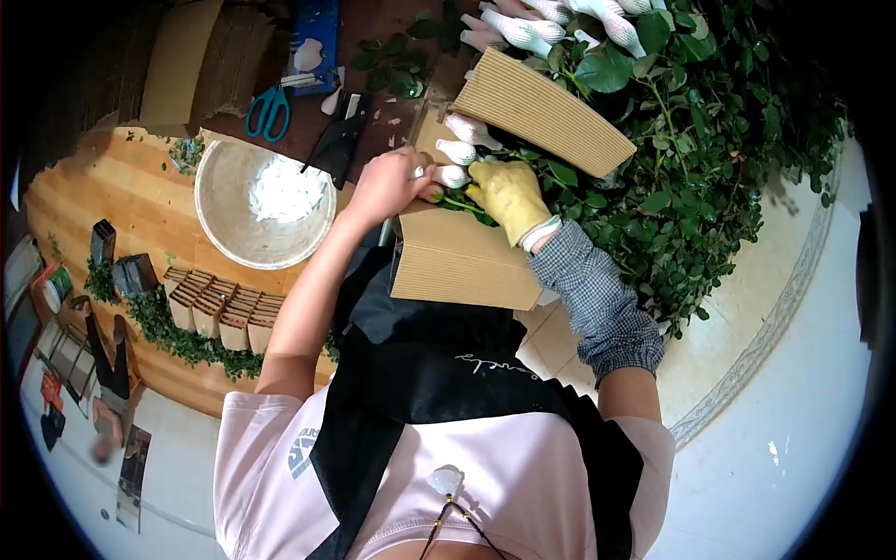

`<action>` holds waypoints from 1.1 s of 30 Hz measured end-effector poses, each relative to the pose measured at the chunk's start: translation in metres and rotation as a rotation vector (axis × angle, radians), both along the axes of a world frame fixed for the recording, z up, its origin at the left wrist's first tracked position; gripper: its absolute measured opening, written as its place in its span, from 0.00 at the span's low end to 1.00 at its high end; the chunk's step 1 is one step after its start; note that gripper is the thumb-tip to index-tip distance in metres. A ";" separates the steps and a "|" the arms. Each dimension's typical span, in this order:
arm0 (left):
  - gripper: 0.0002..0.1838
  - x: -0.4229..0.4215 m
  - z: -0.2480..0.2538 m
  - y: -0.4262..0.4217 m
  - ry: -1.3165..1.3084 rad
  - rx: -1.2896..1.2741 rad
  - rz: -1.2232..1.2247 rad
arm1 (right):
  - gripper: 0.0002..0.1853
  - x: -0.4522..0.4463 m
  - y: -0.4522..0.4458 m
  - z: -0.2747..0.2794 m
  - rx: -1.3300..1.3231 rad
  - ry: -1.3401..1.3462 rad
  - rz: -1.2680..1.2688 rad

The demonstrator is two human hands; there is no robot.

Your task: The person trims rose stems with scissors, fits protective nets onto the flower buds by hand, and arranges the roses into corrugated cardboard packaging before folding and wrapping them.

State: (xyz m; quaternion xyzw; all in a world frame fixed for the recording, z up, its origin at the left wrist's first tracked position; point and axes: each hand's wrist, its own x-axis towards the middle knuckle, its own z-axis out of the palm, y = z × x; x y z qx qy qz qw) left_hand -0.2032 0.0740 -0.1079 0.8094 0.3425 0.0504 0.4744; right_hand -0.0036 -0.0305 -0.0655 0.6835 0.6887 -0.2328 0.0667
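Note:
My left hand [392, 185] is bare and closed, its fingertips at a rose bud in a white mesh sleeve [453, 176]. My right hand [511, 198], in a yellow glove, is closed around the green stem just below that bud. Both hands are over corrugated cardboard [462, 259] that stands folded against my black apron. Other netted rose buds [457, 151] lie just beyond my fingers on the cardboard. A second corrugated flap [551, 110] slants above my gloved hand. The glove hides part of the stems.
Leafy rose stems [691, 159] pile up at right, with more netted buds [523, 33] behind. Scissors [269, 114] and a black-handled tool [338, 140] lie on the dark table. A bowl of white sleeves [266, 205] stands left, near wrapped bundles [224, 310]. Another person [110, 411] is far left.

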 end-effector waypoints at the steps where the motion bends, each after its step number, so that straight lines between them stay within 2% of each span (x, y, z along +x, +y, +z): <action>1: 0.10 -0.006 0.006 -0.003 -0.016 0.038 0.112 | 0.13 -0.004 0.000 -0.004 -0.144 0.030 -0.135; 3: 0.07 -0.031 -0.001 0.004 -0.138 -0.061 0.625 | 0.12 -0.006 0.001 -0.008 -0.150 0.025 -0.168; 4: 0.07 -0.047 0.016 0.020 -0.032 -0.109 0.771 | 0.12 -0.007 -0.001 -0.009 -0.167 0.020 -0.199; 5: 0.05 -0.064 0.040 0.033 0.026 0.145 0.596 | 0.11 -0.007 0.002 -0.001 -0.180 -0.024 -0.145; 6: 0.04 -0.070 0.047 0.033 -0.104 0.379 0.488 | 0.11 -0.003 -0.003 -0.001 -0.178 -0.021 -0.139; 8: 0.04 -0.064 0.064 0.029 -0.331 0.370 0.359 | 0.12 0.009 -0.013 -0.001 0.130 0.243 -0.112; 9: 0.04 -0.068 0.060 0.024 -0.256 0.096 0.409 | 0.13 0.004 -0.006 0.019 0.133 0.313 -0.262; 10: 0.08 -0.064 0.051 0.025 -0.182 -0.030 0.425 | 0.14 0.002 0.001 0.036 0.094 0.207 -0.292; 12: 0.14 -0.031 0.040 0.023 0.057 -0.115 0.384 | 0.16 -0.001 0.009 0.037 -0.137 -0.043 -0.282; 14: 0.21 0.003 0.021 0.016 0.108 0.100 0.163 | 0.17 0.003 0.007 0.003 -0.153 -0.105 -0.229; 17: 0.17 0.040 0.006 0.008 0.042 0.209 -0.001 | 0.18 0.004 0.008 -0.003 -0.161 -0.113 -0.200; 18: 0.15 0.044 0.014 0.008 0.028 0.151 -0.016 | 0.18 0.007 0.007 0.000 -0.156 -0.070 -0.244; 19: 0.14 0.043 0.021 0.007 -0.040 0.019 0.068 | 0.16 0.010 -0.001 -0.009 -0.043 -0.037 -0.235; 20: 0.12 0.039 0.025 0.005 -0.101 -0.118 0.152 | 0.16 0.011 -0.006 -0.012 -0.043 -0.040 -0.238; 22: 0.10 0.018 0.000 0.004 -0.209 -0.035 0.261 | 0.14 0.003 -0.005 -0.007 -0.003 -0.098 -0.311; 24: 0.08 -0.013 -0.015 0.012 -0.269 -0.065 0.663 | 0.13 0.004 -0.008 -0.016 0.018 -0.115 -0.354; 25: 0.08 -0.037 -0.012 0.030 -0.204 -0.062 0.673 | 0.13 0.009 -0.014 -0.019 0.059 0.059 -0.391; 26: 0.07 -0.053 -0.002 0.044 -0.138 -0.062 0.686 | 0.14 0.012 -0.016 -0.015 0.156 0.116 -0.352; 28: 0.08 -0.041 0.015 0.046 -0.353 0.220 0.476 | 0.15 0.012 -0.011 0.006 0.250 0.171 -0.296; 29: 0.09 -0.035 0.021 0.035 -0.278 -0.095 0.479 | 0.15 0.007 -0.003 0.024 0.133 -0.008 -0.275; 30: 0.11 -0.025 0.028 0.038 0.038 -0.255 0.355 | 0.15 0.003 0.003 0.033 0.021 -0.190 -0.257; 31: 0.14 -0.010 0.013 0.033 -0.024 -0.108 0.290 | 0.14 0.000 -0.002 0.018 0.087 -0.177 -0.327; 33: 0.21 0.022 0.004 0.026 0.043 -0.034 0.150 | 0.14 0.009 0.003 0.000 0.118 -0.182 -0.314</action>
